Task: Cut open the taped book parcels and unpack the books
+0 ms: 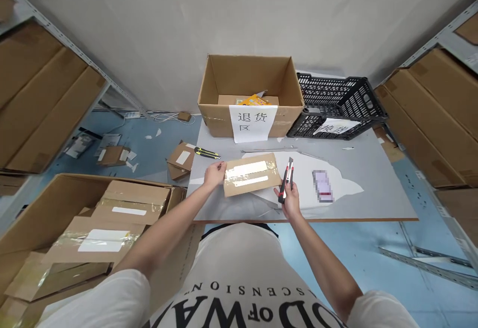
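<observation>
A taped cardboard box [248, 188] with white label strips is held slightly tilted over the grey table [381, 193]. My left hand [215, 174] grips its left end, thumb and fingers closed on the edge. In my right hand [291, 201] is a red and black utility knife [286, 183], its blade end pointing away from me. Some fingers of that hand reach the box's lower right corner. Beyond my left hand lies a yellow and black utility knife [207, 153]. Right of the red knife, a pixelated pale item [323, 186] rests on white paper [349, 187].
At the table's back stand an open carton [216, 119] with a paper sign and a black plastic crate [343, 114]. A big carton [45, 183] of taped parcels is at my left. Shelves with boxes [440, 114] flank both sides. Scraps and small boxes [114, 155] litter the floor.
</observation>
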A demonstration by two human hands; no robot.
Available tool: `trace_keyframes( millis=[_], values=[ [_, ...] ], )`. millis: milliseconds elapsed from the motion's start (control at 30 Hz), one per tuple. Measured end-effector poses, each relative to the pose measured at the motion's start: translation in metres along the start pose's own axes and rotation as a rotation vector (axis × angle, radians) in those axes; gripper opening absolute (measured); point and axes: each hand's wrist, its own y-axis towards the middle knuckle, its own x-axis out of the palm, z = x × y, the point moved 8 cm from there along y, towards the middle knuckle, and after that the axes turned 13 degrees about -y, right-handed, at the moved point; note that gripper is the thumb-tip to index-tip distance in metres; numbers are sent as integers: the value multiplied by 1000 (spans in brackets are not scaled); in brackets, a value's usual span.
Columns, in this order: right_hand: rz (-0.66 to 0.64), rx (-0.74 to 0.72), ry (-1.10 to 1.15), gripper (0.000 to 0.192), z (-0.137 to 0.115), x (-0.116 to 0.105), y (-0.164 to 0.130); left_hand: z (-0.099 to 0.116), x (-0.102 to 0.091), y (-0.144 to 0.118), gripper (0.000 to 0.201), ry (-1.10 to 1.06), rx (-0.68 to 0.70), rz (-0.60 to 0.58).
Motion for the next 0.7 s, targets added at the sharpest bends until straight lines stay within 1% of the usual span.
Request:
trace_keyframes(
  millis=[133, 233, 333, 400, 467, 567, 633, 700],
  values=[
    [-4, 43, -19, 39, 38, -2, -26, 9, 9, 22, 32, 91, 45, -48],
    [-43, 40, -42, 43, 51, 0, -33, 7, 17, 29, 33, 113, 71, -98],
    [-80, 21, -64, 46, 51, 0, -31, 3, 21, 30, 41, 127, 94, -144],
    [-100, 15, -77, 48, 48, -3, -27, 1, 23, 28, 46, 142, 104, -153],
    [-116, 7, -117, 50, 44, -7, -23, 1, 25, 24, 52, 159, 105, -140],
    [-118, -3, -243, 55, 36, -18, -17, 3, 30, 14, 59, 211, 118, -98],
    [-120, -1, -337, 57, 32, -25, -14, 9, 35, 5, 63, 281, 174, -67],
    [-136, 8, -397, 57, 28, -30, -13, 19, 42, -5, 65, 376, 278, -67]
  ],
)
